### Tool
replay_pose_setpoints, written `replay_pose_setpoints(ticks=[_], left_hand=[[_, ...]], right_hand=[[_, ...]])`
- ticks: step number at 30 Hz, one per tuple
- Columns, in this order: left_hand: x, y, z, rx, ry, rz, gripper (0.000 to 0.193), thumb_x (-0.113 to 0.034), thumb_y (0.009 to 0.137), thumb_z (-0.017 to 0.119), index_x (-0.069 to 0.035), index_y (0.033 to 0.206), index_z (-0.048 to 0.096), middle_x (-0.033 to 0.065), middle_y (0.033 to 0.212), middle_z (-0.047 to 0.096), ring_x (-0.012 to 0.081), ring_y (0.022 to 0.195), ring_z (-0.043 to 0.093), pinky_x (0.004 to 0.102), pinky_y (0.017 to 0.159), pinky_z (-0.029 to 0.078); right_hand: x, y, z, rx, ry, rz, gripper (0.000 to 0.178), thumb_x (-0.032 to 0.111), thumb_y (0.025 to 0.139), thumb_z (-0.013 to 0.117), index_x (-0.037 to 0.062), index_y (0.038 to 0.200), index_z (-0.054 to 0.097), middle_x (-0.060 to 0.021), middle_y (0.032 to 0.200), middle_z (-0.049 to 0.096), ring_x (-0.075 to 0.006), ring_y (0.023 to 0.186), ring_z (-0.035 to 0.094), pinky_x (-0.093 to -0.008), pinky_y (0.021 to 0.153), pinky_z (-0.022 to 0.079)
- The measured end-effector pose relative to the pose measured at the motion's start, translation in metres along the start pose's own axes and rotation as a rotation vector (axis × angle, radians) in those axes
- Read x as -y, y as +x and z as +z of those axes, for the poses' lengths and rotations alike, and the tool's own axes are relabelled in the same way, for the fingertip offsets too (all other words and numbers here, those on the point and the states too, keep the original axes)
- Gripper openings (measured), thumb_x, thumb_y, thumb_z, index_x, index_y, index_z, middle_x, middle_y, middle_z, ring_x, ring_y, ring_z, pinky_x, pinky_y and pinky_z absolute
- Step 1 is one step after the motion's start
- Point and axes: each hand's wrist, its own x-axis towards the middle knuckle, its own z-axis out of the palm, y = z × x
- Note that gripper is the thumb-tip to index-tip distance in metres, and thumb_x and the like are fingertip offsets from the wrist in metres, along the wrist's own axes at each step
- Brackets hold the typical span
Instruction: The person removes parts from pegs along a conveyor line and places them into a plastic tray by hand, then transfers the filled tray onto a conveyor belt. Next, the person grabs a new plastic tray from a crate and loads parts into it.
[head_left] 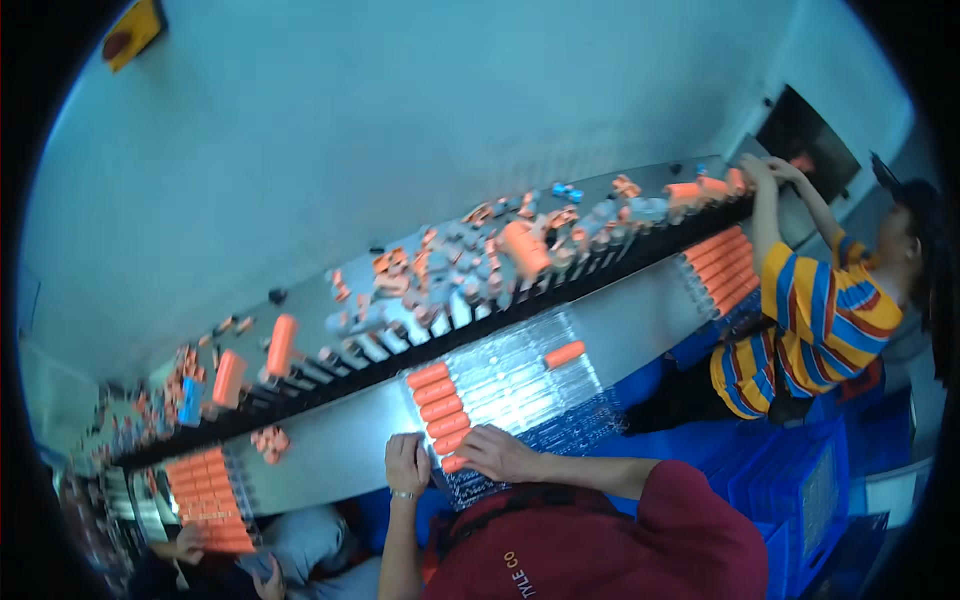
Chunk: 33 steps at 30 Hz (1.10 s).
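Note:
A short column of orange cylinders [439,409] lies along the left side of a shiny, clear-and-silver tray [510,372] in front of me. At the near end of that column, my right hand [497,455] has its fingers curled over the nearest orange cylinder [455,464]. My left hand [408,463] is beside the tray's near left corner, fingers bent in; what they hold, if anything, is hidden. One loose orange cylinder [565,354] rests crosswise on the tray's right part.
Beyond the bench [330,437] runs a dark slotted rail [370,361] heaped with orange and grey parts [455,262]. A person in a striped shirt [822,310] works at right, another person's hands [190,545] at lower left. Blue crates [790,490] stand at right.

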Motion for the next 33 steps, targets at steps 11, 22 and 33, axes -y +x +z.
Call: replay_pose_setpoints(ticks=[11, 22, 33], left_hand=[[-0.091, 0.027, 0.027, 0.012, 0.008, -0.004, 0.018, -0.01, 0.086, 0.053, 0.001, 0.095, 0.063, 0.0198, 0.091, 0.06, 0.0385, 0.086, 0.057, 0.0466, 0.079, 0.046], [-0.159, 0.049, 0.07, 0.025, 0.007, 0.016, 0.016, -0.009, 0.087, 0.051, 0.002, 0.093, 0.062, 0.02, 0.09, 0.059, 0.039, 0.086, 0.057, 0.0467, 0.077, 0.046], [-0.234, 0.06, 0.106, 0.073, 0.083, -0.047, 0.019, -0.009, 0.086, 0.056, 0.002, 0.1, 0.064, 0.0209, 0.096, 0.061, 0.0399, 0.091, 0.057, 0.0482, 0.083, 0.047]], right_hand=[[-0.052, -0.054, -0.161, -0.469, 0.083, 0.351, 0.026, 0.013, 0.096, 0.058, 0.0019, 0.119, 0.063, -0.0145, 0.101, 0.064, -0.032, 0.097, 0.063, -0.0407, 0.088, 0.052], [-0.185, -0.071, -0.483, -0.475, -0.6, 0.318, 0.052, 0.01, 0.084, 0.071, 0.0026, 0.133, 0.055, -0.0185, 0.124, 0.059, -0.0362, 0.122, 0.054, -0.046, 0.099, 0.045], [-0.196, -0.078, -0.486, -0.328, -0.505, 0.358, 0.045, 0.005, 0.077, 0.074, 0.0038, 0.12, 0.062, -0.0191, 0.108, 0.067, -0.0375, 0.104, 0.064, -0.0473, 0.088, 0.052]])
